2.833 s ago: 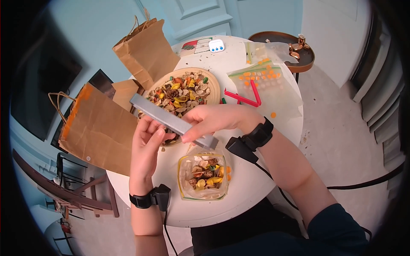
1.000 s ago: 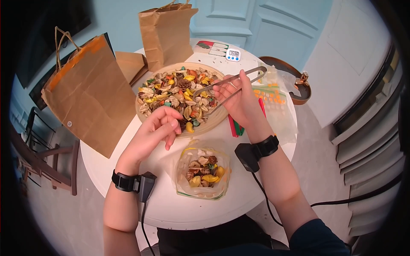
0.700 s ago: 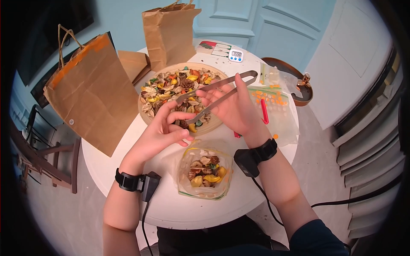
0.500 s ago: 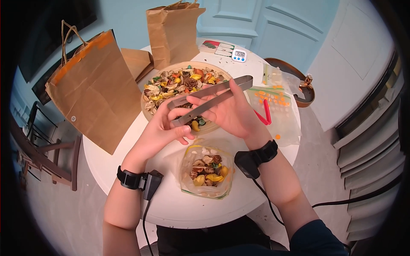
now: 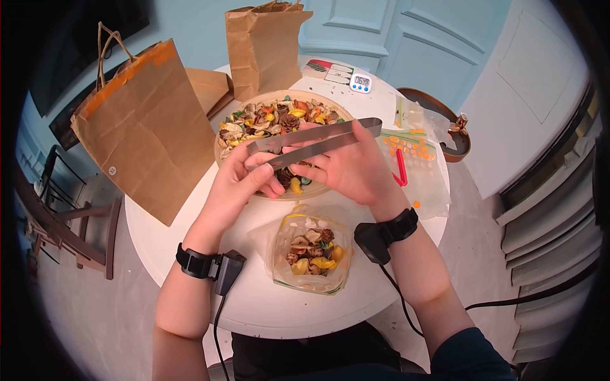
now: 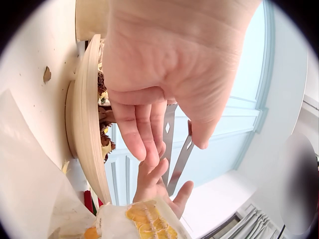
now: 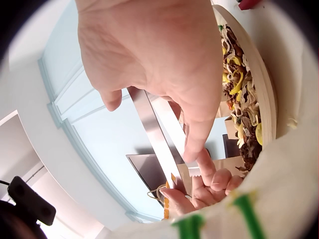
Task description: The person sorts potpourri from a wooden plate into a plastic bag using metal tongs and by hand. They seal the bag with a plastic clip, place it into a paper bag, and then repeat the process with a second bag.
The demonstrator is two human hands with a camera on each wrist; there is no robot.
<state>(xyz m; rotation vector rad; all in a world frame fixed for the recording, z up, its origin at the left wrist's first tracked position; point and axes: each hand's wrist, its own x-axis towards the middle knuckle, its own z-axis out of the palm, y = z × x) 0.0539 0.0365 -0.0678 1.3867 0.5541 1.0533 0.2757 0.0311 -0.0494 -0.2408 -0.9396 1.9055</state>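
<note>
Metal tongs (image 5: 310,151) lie across between both hands, above a round wooden tray (image 6: 85,124) heaped with potpourri (image 5: 259,124). My right hand (image 5: 360,170) holds the bent end, thumb on top. At the other end, my left hand (image 5: 235,185) has its thumb and fingers at the tips of the two arms. The left wrist view shows diamond-shaped holes in those tips (image 6: 168,128) and the arms standing apart. Nearer my body, a clear zip bag (image 5: 276,244) stands with its mouth spread, some potpourri pieces (image 5: 312,251) inside.
Brown paper bags (image 5: 143,133) stand at the left and back of the white table (image 5: 248,311). A digital timer (image 5: 361,83) sits at the back. Red clips (image 5: 400,168) and a flat zip bag (image 5: 427,190) with orange pieces lie at right, near a side table (image 5: 467,149).
The right hand has brought the tongs leftward and turned them lengthwise between the hands. The left hand has moved up to their tips. The zip bag of potpourri stays in place.
</note>
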